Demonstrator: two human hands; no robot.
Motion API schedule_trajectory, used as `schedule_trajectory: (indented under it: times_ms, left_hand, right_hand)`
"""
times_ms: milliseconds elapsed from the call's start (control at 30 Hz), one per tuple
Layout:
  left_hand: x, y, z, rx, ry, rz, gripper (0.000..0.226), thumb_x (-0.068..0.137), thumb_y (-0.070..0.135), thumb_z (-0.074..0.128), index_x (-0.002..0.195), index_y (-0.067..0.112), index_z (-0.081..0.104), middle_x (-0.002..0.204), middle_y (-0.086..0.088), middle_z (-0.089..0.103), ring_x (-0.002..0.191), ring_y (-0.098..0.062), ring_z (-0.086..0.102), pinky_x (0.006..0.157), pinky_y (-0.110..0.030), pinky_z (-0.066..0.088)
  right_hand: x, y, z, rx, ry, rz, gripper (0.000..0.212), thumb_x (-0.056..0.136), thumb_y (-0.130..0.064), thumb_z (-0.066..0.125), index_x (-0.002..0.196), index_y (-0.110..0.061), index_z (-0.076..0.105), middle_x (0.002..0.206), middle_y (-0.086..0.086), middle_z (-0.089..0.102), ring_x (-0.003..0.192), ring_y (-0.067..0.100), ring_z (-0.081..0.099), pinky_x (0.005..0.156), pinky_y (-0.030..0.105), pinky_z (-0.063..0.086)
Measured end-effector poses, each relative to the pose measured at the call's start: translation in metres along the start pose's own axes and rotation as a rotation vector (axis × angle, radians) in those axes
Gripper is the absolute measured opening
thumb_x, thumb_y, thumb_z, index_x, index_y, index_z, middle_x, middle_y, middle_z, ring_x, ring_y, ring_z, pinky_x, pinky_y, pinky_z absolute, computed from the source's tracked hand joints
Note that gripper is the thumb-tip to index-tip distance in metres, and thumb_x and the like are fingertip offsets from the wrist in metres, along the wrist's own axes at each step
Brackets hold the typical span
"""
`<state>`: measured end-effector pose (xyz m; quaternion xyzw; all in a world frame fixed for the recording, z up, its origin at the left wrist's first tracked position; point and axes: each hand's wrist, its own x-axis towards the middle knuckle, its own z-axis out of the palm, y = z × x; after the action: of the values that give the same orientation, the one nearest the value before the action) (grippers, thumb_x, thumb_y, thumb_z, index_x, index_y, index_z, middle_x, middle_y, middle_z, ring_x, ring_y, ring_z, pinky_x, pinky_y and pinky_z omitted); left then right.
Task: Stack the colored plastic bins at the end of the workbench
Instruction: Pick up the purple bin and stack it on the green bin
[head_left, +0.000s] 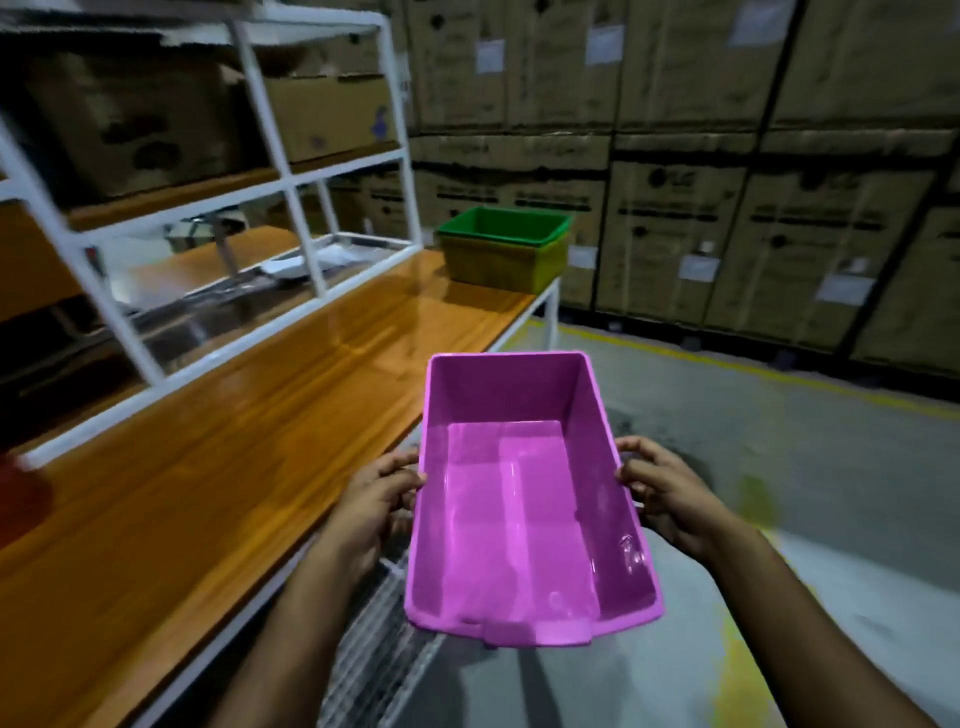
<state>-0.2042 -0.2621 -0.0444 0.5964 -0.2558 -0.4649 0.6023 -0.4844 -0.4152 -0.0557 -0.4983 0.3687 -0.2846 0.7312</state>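
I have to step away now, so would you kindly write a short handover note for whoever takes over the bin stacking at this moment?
Left hand: grips the left rim of the pink bin.
Right hand: grips its right rim; the grip looks even on both sides.
The pink bin is empty and held in the air beside the workbench, not yet on it.
Done: a green bin sits nested in a yellow bin at the far end of the workbench.
Left: carry the pink bin to that end and set it into the green one.
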Motion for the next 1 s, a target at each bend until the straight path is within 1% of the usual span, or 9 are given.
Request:
schedule_trajectory:
  times_ms: [167,267,400,567,700,767,833,900,1000]
  left_hand:
    - [0.058,0.008,0.099,0.023,-0.065,-0.027,0.037,0.083,-0.006,0.048,0.106,0.012,0.071,0.066,-0.006,0.059,0.045,-0.011,0.048,0.037,-0.019,0.04]
    - [0.093,0.014,0.139,0.052,-0.08,-0.03,0.034,0.083,-0.004,0.05,0.105,0.012,0.071,0.076,-0.011,0.064,0.057,-0.018,0.053,0.043,-0.025,0.047]
    - [0.148,0.023,0.182,0.073,-0.13,-0.031,0.034,0.084,-0.002,0.051,0.109,0.013,0.07,0.081,-0.013,0.064,0.064,-0.021,0.054,0.05,-0.029,0.051]
    - [0.242,0.039,0.227,0.055,-0.207,-0.023,0.035,0.086,-0.002,0.05,0.109,0.013,0.07,0.08,-0.011,0.064,0.062,-0.018,0.055,0.05,-0.028,0.051]
    - [0.344,0.059,0.258,0.007,-0.258,-0.009,0.034,0.085,0.0,0.053,0.115,0.01,0.065,0.092,-0.016,0.056,0.07,-0.023,0.05,0.053,-0.029,0.049]
    - [0.386,0.078,0.275,-0.043,-0.283,-0.003,0.039,0.079,0.003,0.059,0.118,0.007,0.061,0.098,-0.015,0.049,0.07,-0.023,0.044,0.053,-0.028,0.046]
    - [0.426,0.104,0.289,-0.059,-0.282,0.029,0.044,0.075,0.004,0.06,0.119,0.004,0.059,0.094,-0.018,0.051,0.069,-0.021,0.045,0.051,-0.025,0.044]
    - [0.46,0.135,0.298,-0.055,-0.285,0.077,0.042,0.078,0.002,0.058,0.121,0.003,0.058,0.092,-0.019,0.056,0.071,-0.022,0.047,0.051,-0.025,0.044]
    - [0.506,0.18,0.3,-0.065,-0.261,0.135,0.044,0.076,0.004,0.059,0.12,0.007,0.06,0.094,-0.019,0.06,0.076,-0.023,0.052,0.056,-0.028,0.05]
  right_hand:
    - [0.02,-0.041,-0.096,0.004,0.084,-0.014,0.031,0.085,0.007,0.048,0.101,-0.016,0.06,0.074,0.005,0.056,0.049,0.009,0.053,0.049,0.025,0.048]
    - [0.039,-0.062,-0.136,0.018,0.092,-0.032,0.029,0.085,0.008,0.048,0.103,-0.012,0.059,0.074,0.007,0.053,0.047,0.01,0.049,0.049,0.024,0.047]
    - [0.08,-0.083,-0.18,0.018,0.156,-0.039,0.029,0.085,0.007,0.049,0.11,-0.005,0.057,0.075,0.01,0.053,0.048,0.012,0.048,0.053,0.026,0.045]
    - [0.163,-0.119,-0.231,0.039,0.177,-0.044,0.03,0.086,0.008,0.046,0.103,-0.012,0.059,0.059,0.0,0.052,0.04,0.006,0.046,0.042,0.02,0.044]
    - [0.251,-0.16,-0.269,0.026,0.188,-0.075,0.027,0.082,0.002,0.052,0.093,-0.019,0.064,0.073,0.007,0.053,0.05,0.013,0.046,0.047,0.022,0.042]
    - [0.291,-0.189,-0.281,0.007,0.186,-0.093,0.027,0.071,-0.008,0.062,0.094,-0.021,0.067,0.081,0.012,0.053,0.056,0.019,0.045,0.054,0.025,0.039]
    - [0.335,-0.221,-0.291,0.0,0.182,-0.122,0.035,0.06,-0.014,0.067,0.094,-0.02,0.069,0.086,0.017,0.052,0.062,0.02,0.043,0.06,0.027,0.033]
    - [0.376,-0.256,-0.296,-0.004,0.163,-0.18,0.037,0.058,-0.014,0.067,0.094,-0.018,0.07,0.088,0.018,0.053,0.067,0.021,0.042,0.063,0.029,0.031]
    - [0.436,-0.304,-0.297,-0.018,0.076,-0.246,0.047,0.058,-0.016,0.07,0.104,-0.012,0.069,0.098,0.02,0.051,0.079,0.027,0.035,0.068,0.03,0.031]
